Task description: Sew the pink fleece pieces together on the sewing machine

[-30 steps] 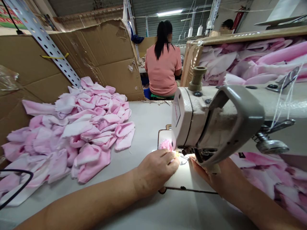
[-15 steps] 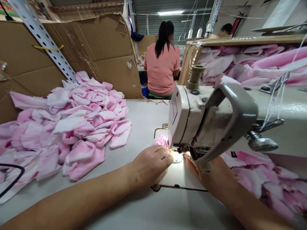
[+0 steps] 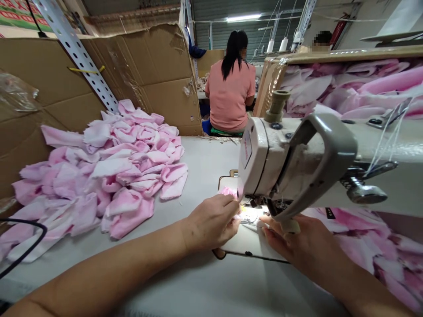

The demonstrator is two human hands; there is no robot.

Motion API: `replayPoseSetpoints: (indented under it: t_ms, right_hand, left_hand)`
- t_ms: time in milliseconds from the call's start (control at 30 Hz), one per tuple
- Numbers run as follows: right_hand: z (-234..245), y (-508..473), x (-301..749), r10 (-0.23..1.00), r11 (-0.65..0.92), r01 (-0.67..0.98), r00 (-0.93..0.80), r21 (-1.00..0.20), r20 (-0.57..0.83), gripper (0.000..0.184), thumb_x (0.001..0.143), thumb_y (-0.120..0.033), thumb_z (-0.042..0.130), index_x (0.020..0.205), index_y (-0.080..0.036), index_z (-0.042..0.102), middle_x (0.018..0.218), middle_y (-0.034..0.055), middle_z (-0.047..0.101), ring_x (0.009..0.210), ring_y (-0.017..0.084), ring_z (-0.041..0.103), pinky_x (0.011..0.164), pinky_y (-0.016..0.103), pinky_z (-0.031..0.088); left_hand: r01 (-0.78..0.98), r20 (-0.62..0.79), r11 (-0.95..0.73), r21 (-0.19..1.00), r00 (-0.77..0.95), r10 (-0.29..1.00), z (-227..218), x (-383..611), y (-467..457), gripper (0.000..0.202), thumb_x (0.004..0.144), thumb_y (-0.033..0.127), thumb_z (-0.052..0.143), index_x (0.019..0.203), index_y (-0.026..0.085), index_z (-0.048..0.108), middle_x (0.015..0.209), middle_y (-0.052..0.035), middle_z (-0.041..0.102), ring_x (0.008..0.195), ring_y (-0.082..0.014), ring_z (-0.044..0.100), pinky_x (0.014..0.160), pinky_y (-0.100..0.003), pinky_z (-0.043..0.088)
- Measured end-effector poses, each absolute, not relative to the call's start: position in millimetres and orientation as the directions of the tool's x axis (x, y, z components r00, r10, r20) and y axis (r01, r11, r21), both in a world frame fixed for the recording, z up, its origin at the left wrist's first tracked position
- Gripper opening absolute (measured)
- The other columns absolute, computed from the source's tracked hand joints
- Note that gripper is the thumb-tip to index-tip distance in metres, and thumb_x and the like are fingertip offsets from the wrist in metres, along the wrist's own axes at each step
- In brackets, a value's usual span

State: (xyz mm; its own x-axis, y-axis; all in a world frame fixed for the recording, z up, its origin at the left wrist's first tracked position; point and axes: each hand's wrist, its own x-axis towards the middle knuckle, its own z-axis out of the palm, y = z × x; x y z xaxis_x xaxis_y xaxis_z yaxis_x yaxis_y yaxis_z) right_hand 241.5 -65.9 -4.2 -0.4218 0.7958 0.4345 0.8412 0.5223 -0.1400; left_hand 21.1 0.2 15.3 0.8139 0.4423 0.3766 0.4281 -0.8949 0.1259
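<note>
My left hand (image 3: 211, 222) rests on the table in front of the sewing machine (image 3: 297, 158), fingers curled and pinched on a small pink fabric piece (image 3: 228, 192) at the needle area. My right hand (image 3: 299, 244) lies under the machine's head to the right of the needle, fingers pressed flat on the lit plate; its fingertips are partly hidden by the machine guard. Whether it holds the fabric too is hidden.
A big heap of pink and white fabric pieces (image 3: 109, 171) covers the table's left side against cardboard walls (image 3: 155, 75). More pink fabric lies at the right (image 3: 380, 246) and in a cardboard box (image 3: 346, 83) behind the machine. A person in a salmon shirt (image 3: 233, 92) sits ahead, back turned.
My left hand has drawn back slightly from the needle with the pink piece, and my right hand has shifted a little toward me. The view has swung slightly.
</note>
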Motion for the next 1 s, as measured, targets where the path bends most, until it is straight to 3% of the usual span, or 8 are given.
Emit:
replayPoseSetpoints:
  t_ms: [167, 333, 533, 633, 833, 1000]
  right_hand:
    - [-6.0, -64.5, 226.0, 0.774, 0.518, 0.85, -0.418, -0.095, 0.476, 0.02, 0.09, -0.018, 0.044, 0.087, -0.02, 0.064, 0.073, 0.0028, 0.065, 0.059, 0.016, 0.055, 0.052, 0.028, 0.03]
    - [-0.9, -69.0, 219.6, 0.822, 0.537, 0.827, -0.468, -0.167, 0.323, 0.026, 0.092, -0.019, 0.042, 0.07, -0.021, 0.057, 0.062, -0.0014, 0.055, 0.057, 0.013, 0.051, 0.052, 0.028, 0.025]
    - [-2.1, -70.6, 220.7, 0.868, 0.485, 0.846, -0.433, -0.221, 0.244, 0.028, 0.094, -0.021, 0.039, 0.067, -0.021, 0.05, 0.062, -0.0026, 0.049, 0.057, 0.012, 0.046, 0.053, 0.029, 0.022]
    - [-5.3, -71.3, 222.7, 0.871, 0.481, 0.838, -0.426, -0.257, 0.242, 0.027, 0.093, -0.022, 0.041, 0.068, -0.021, 0.05, 0.063, -0.0029, 0.05, 0.056, 0.013, 0.045, 0.053, 0.03, 0.021]
    - [-8.3, -75.0, 226.6, 0.865, 0.489, 0.842, -0.434, -0.229, 0.251, 0.025, 0.093, -0.02, 0.039, 0.072, -0.022, 0.053, 0.065, -0.0025, 0.052, 0.058, 0.014, 0.048, 0.053, 0.03, 0.023]
    - [-9.7, -74.0, 229.3, 0.842, 0.527, 0.82, -0.469, -0.224, 0.265, 0.018, 0.092, -0.017, 0.041, 0.091, -0.024, 0.058, 0.074, -0.0014, 0.059, 0.063, 0.015, 0.053, 0.051, 0.029, 0.025]
  left_hand:
    - [0.426, 0.379, -0.881, 0.206, 0.796, 0.473, 16.5, 21.1, 0.9, 0.007, 0.083, 0.018, 0.045, 0.085, 0.015, 0.05, 0.077, -0.0034, 0.054, 0.068, -0.0165, 0.048, 0.062, -0.026, 0.042]
    - [0.361, 0.432, -0.908, 0.214, 0.799, 0.419, 12.5, 19.5, 4.6, 0.007, 0.083, 0.015, 0.047, 0.077, 0.016, 0.049, 0.077, -0.0028, 0.056, 0.07, -0.0154, 0.049, 0.066, -0.025, 0.042]
    - [0.284, 0.48, -0.957, -0.061, 0.849, 0.222, 14.8, 16.3, 9.5, 0.017, 0.089, 0.012, 0.047, 0.073, 0.015, 0.05, 0.076, -0.002, 0.059, 0.079, -0.0155, 0.052, 0.08, -0.03, 0.04]
    - [0.262, 0.501, -0.957, -0.124, 0.849, 0.167, 14.7, 14.8, 10.8, 0.018, 0.09, 0.012, 0.047, 0.074, 0.016, 0.051, 0.08, -0.0014, 0.062, 0.083, -0.0156, 0.053, 0.084, -0.032, 0.038]
    - [0.209, 0.387, -0.978, -0.025, 0.904, 0.183, 12.1, 11.4, 9.0, 0.016, 0.093, 0.013, 0.043, 0.086, 0.017, 0.056, 0.091, -0.0017, 0.064, 0.082, -0.0138, 0.055, 0.083, -0.03, 0.04]
    - [0.221, 0.333, -0.975, -0.016, 0.921, 0.203, 12.8, 10.0, 6.7, 0.015, 0.094, 0.013, 0.044, 0.085, 0.018, 0.056, 0.095, -0.0012, 0.064, 0.083, -0.0128, 0.056, 0.078, -0.025, 0.043]
